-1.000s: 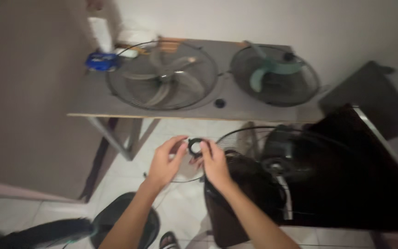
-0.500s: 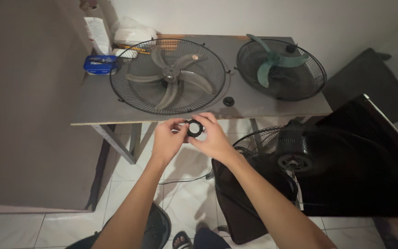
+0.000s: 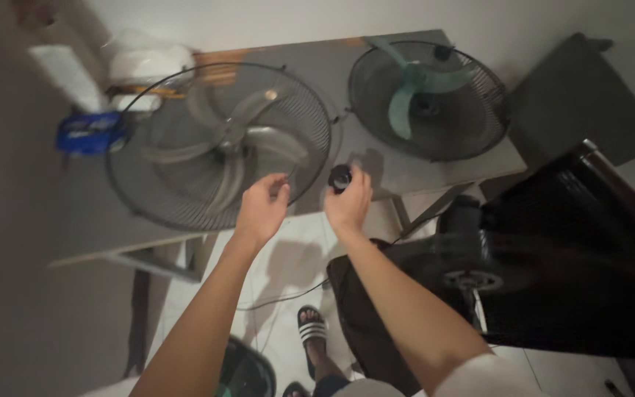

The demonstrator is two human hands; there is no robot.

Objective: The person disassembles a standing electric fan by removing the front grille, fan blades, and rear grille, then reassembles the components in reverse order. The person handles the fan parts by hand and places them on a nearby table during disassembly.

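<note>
Right hand (image 3: 348, 200) pinches small black round cap (image 3: 340, 177), frame centre | left hand (image 3: 261, 208) open, empty, beside large grey wire fan guard (image 3: 218, 143) | cap off, both fans lie dismantled on grey table (image 3: 82, 220).

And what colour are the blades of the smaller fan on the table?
The blades are teal green, seen in the head view.

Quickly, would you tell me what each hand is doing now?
Left hand: empty, fingers loosely curled.
Right hand: holding a small round black cap.

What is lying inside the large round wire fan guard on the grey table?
Inside the large round wire fan guard lies a silver three-blade fan propeller. The person's left hand covers part of the guard's near rim; the grey table shows through.
</note>
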